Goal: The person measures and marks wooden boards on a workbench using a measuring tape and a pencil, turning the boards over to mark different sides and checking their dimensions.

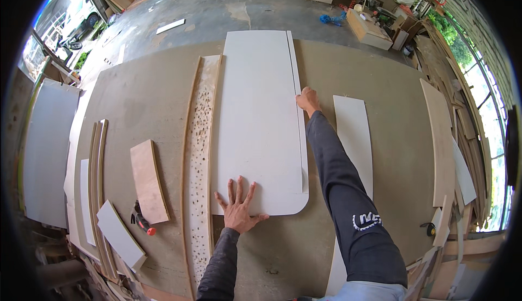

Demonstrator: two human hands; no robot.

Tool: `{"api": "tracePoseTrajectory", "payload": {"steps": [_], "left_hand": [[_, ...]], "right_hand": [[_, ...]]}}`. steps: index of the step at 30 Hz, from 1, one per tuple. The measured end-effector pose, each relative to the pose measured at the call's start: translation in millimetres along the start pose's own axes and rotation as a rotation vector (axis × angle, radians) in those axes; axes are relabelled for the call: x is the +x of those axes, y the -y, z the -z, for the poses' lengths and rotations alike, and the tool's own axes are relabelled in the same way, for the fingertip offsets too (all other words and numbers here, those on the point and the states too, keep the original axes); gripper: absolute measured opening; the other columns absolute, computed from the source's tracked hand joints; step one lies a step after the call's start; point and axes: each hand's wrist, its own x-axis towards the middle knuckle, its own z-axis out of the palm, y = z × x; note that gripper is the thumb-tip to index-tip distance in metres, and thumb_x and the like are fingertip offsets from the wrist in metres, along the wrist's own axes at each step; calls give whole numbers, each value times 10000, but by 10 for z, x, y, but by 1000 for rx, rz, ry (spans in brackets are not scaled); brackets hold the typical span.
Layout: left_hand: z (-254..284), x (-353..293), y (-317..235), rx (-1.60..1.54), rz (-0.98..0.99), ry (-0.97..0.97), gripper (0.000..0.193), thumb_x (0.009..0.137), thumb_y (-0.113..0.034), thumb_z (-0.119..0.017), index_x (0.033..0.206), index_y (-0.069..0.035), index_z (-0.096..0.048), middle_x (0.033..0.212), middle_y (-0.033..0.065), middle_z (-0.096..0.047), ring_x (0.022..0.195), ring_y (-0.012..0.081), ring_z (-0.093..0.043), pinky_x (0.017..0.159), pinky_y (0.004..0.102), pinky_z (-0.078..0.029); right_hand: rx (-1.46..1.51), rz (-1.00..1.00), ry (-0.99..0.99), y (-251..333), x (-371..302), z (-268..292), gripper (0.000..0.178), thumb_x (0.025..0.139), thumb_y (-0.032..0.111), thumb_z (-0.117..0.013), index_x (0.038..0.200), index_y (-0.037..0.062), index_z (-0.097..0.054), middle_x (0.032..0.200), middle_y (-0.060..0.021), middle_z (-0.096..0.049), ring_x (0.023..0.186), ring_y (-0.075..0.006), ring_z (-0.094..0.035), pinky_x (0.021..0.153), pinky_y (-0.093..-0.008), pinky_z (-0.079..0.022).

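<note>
A large white panel (255,121) lies flat in the middle of the worktop (380,73), its long sides running away from the person and its near right corner rounded. A thin white strip (298,100) lies along the panel's right edge.

The left hand (238,207) presses flat on the panel's near edge, fingers (240,185) spread wide and holding nothing. The right hand (308,100) reaches farther out, arm stretched in a dark sleeve, and rests at the panel's right edge on the strip; its fingers are curled against the edge, but whether they grip the strip I cannot tell.

Just left of the panel lies a long board (200,154) full of small holes, framed by thin wooden edging. Farther left sit a short brown plywood piece (148,180), a red-and-black tool (142,221) near its lower end, a small white offcut (119,234), and some narrow curved strips (98,181) at the worktop's left side.

Right of the right arm lies a narrower white board (356,138). Beyond it, near the worktop's right edge, is a long pale plywood board (441,138), with a tape measure (430,228) near its lower end.
</note>
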Motion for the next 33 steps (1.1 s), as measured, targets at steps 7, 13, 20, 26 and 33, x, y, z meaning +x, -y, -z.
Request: {"api": "tracePoseTrajectory", "payload": {"steps": [7, 13, 20, 26, 33], "left_hand": [[-78, -8, 27, 4, -13, -44, 1273, 628, -889, -656, 1642, -312, -146, 1715, 130, 52, 1560, 383, 140, 1116, 763, 134], [-93, -30, 16, 54, -19, -86, 1253, 641, -927, -595, 1641, -318, -148, 1715, 121, 61, 1550, 406, 159, 1117, 755, 150], [-111, -78, -9, 44, -24, -86, 1237, 639, -885, -647, 1636, -328, -170, 1714, 133, 35, 1554, 414, 128, 1131, 753, 137], [-197, -210, -5, 51, -81, -140, 1200, 626, -776, -760, 1617, -361, -226, 1714, 121, -31, 1561, 421, 42, 1136, 769, 115], [-513, -389, 29, 72, -136, -324, 1009, 710, -609, -797, 1577, -362, -345, 1707, 94, -132, 1563, 420, -30, 1160, 763, 72]], "right_hand": [[-204, 209, 53, 115, 124, -80, 353, 925, 241, -563, 1043, -56, -714, 1196, -279, -668, 1139, -393, -652, 995, -459, -519], [-229, 267, 27, 1, 276, -150, 394, 938, 263, -559, 1073, -76, -710, 1205, -279, -658, 1134, -414, -647, 996, -468, -517], [41, 98, 24, -82, 245, -229, 635, 990, 413, -544, 1282, -150, -568, 1319, -332, -590, 1239, -470, -575, 1072, -489, -460], [106, 111, 248, -79, 234, -33, 703, 1008, 461, -528, 1307, -175, -526, 1394, -370, -518, 1305, -475, -522, 1096, -481, -440], [84, 116, 197, -134, 160, -118, 687, 1040, 446, -453, 1329, -176, -502, 1378, -378, -521, 1302, -478, -521, 1106, -478, -430]]}}
